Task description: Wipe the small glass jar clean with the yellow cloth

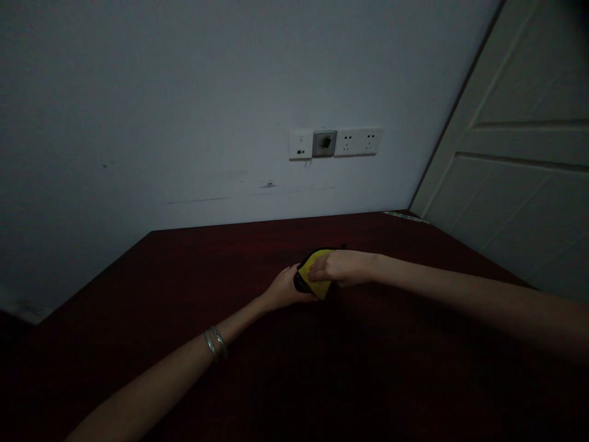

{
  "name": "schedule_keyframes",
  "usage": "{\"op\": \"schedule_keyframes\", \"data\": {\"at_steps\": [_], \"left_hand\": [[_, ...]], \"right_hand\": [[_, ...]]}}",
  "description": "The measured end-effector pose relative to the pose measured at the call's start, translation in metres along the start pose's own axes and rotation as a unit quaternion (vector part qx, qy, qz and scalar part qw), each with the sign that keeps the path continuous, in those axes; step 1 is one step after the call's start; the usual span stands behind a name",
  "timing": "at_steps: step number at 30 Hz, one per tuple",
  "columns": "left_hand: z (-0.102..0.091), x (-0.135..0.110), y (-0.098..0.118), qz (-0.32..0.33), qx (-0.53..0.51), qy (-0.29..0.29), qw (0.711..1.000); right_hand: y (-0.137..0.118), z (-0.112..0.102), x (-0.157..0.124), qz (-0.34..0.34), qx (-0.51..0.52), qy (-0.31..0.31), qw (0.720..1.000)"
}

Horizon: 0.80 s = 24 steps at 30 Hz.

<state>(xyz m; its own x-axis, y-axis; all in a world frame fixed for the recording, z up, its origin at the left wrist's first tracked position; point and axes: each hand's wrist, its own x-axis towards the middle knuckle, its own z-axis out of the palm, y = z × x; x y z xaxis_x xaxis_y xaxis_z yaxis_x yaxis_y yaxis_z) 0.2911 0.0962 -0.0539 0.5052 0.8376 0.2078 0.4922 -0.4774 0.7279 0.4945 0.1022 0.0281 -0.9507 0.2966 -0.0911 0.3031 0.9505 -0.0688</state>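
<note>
Above the dark red tabletop [221,264], my two hands meet around a small dark, glossy object [300,283]. My left hand [286,287], with bracelets on its wrist, grips that object from the left; its kind cannot be made out in the dim light. A yellow cloth [324,290] with a black edge lies over the object's right side. My right hand [339,267] presses the cloth against it with closed fingers. Most of the dark object is hidden by the cloth and my hands.
Beyond the table stands a pale wall with a row of sockets [357,142] and a grey switch plate [324,143]. A white panelled door [515,184] rises along the right side. A thin patterned strip [407,217] lies at the table's far right corner.
</note>
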Motion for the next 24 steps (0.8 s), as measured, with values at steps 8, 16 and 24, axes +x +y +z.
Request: {"op": "schedule_keyframes", "data": {"at_steps": [8,16,24], "left_hand": [[0.002,0.003,-0.007,0.017,0.006,-0.002,1.0],[0.004,0.002,-0.011,0.008,0.005,0.008,1.0],[0.004,0.002,-0.01,-0.008,0.007,0.003,1.0]], "right_hand": [[-0.013,-0.002,0.009,0.051,-0.075,-0.073,0.993],[-0.028,-0.006,0.037,0.147,-0.06,-0.137,0.978],[-0.023,-0.019,0.036,0.221,0.123,-0.125,0.959]]}}
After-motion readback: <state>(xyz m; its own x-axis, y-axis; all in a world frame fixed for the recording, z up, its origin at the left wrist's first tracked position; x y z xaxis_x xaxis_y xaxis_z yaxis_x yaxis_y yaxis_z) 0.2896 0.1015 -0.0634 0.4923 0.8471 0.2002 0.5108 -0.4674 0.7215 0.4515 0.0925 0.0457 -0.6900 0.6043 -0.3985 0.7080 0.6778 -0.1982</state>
